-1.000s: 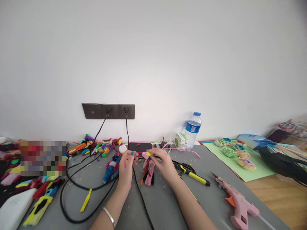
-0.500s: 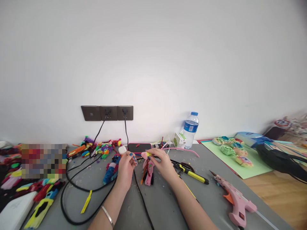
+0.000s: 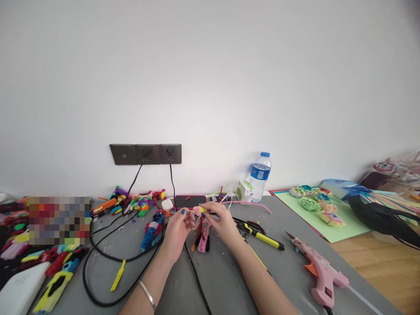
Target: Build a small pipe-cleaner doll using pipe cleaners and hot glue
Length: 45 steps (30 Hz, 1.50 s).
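Both my hands meet over the middle of the grey table (image 3: pixel 216 280). My left hand (image 3: pixel 177 229) has its fingers curled and pinched beside a small pink and yellow fuzzy pipe-cleaner piece (image 3: pixel 198 211). My right hand (image 3: pixel 221 221) pinches the other end of that piece. Just below the hands a pink and orange pipe-cleaner figure (image 3: pixel 202 236) lies on the table. A blue and pink figure (image 3: pixel 151 231) lies left of my left hand.
Black cables (image 3: pixel 108 253) loop from the wall sockets (image 3: pixel 146 154). Pliers with yellow handles (image 3: pixel 259 235) and a pink glue gun (image 3: pixel 320 271) lie to the right. A water bottle (image 3: pixel 260 177), a phone (image 3: pixel 190 201), and a green sheet (image 3: pixel 328 218) with paper flowers stand further back. Colourful pipe-cleaner pieces (image 3: pixel 52 271) crowd the left.
My left hand has closed in toward my right hand, its fingers now nearer the pink piece. The view has shifted slightly; the table items have not moved.
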Each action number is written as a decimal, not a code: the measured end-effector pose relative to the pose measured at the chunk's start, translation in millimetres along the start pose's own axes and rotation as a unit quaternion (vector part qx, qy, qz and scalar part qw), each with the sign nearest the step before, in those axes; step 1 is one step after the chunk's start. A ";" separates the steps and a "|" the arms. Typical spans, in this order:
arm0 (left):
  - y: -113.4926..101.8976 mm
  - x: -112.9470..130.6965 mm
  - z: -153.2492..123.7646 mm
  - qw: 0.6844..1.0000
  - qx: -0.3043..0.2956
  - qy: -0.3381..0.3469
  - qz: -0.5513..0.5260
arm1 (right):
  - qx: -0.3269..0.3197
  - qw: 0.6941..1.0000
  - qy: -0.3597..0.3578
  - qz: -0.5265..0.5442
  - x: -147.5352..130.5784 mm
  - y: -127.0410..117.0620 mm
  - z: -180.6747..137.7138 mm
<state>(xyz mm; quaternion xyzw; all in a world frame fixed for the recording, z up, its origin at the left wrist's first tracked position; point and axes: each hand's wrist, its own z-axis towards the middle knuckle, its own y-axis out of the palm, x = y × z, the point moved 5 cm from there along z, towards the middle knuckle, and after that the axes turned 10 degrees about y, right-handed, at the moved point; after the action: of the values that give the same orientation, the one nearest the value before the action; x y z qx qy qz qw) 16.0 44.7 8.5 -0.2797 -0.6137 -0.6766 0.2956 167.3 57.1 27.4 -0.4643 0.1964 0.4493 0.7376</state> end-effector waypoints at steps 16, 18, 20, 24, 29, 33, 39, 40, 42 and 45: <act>10.3 6.5 -3.2 0.996 -0.066 -0.012 -0.052 | 0.011 1.000 0.000 -0.007 2.9 0.0 -0.2; 11.7 8.5 -3.2 0.997 -0.067 0.000 -0.043 | 0.012 1.000 0.001 -0.006 2.3 -0.2 -0.2; 12.2 8.9 -3.0 0.998 -0.063 0.006 -0.031 | 0.012 1.000 0.003 -0.002 1.1 -0.7 -0.1; 8.7 6.8 -2.4 0.999 -0.031 0.000 -0.010 | 0.022 1.000 0.003 0.009 -1.9 -3.0 0.0; 0.8 5.5 0.5 1.000 -0.004 0.010 0.014 | 0.029 0.999 0.003 0.027 -4.4 -5.3 0.1; -10.1 3.5 4.8 0.998 0.056 0.017 0.023 | 0.042 0.998 0.000 0.042 -6.7 -7.3 0.0; -6.4 8.5 5.4 0.998 0.056 0.030 0.007 | 0.043 0.998 -0.007 0.045 -7.1 -7.3 -0.2; -4.8 9.2 4.9 0.998 0.049 0.030 0.006 | 0.041 0.998 -0.007 0.045 -7.1 -7.2 -0.2; -3.4 9.7 4.3 0.999 0.037 0.037 0.015 | 0.035 0.998 -0.009 0.042 -7.6 -7.0 -0.2; -7.6 7.7 4.0 0.995 0.041 0.059 0.073 | 0.027 0.999 -0.016 0.034 -9.6 -6.9 -0.2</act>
<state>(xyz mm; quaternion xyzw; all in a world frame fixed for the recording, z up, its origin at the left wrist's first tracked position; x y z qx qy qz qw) 5.3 48.8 9.5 -0.2706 -0.6006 -0.6426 0.3912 168.2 51.2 37.6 -0.4299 0.2126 0.4757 0.7374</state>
